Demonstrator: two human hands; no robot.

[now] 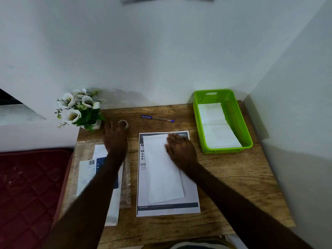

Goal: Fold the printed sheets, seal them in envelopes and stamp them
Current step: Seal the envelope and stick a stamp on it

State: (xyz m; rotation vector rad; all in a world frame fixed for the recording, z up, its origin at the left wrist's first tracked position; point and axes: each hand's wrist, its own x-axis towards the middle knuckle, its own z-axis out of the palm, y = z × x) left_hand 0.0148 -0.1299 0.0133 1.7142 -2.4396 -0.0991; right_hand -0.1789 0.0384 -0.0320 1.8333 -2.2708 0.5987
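A white envelope lies lengthwise on top of a printed sheet in the middle of the wooden table. My right hand rests flat on the envelope's far right corner, fingers straight. My left hand reaches toward the back left, its fingers at a small round stamp; the hand is blurred and I cannot tell whether it holds the stamp. A clear packet of envelopes and printed papers lies under my left forearm.
A green plastic basket at the back right holds folded white envelopes. A blue pen lies at the back centre. A pot of white artificial flowers stands at the back left corner. A dark red mattress borders the table's left side.
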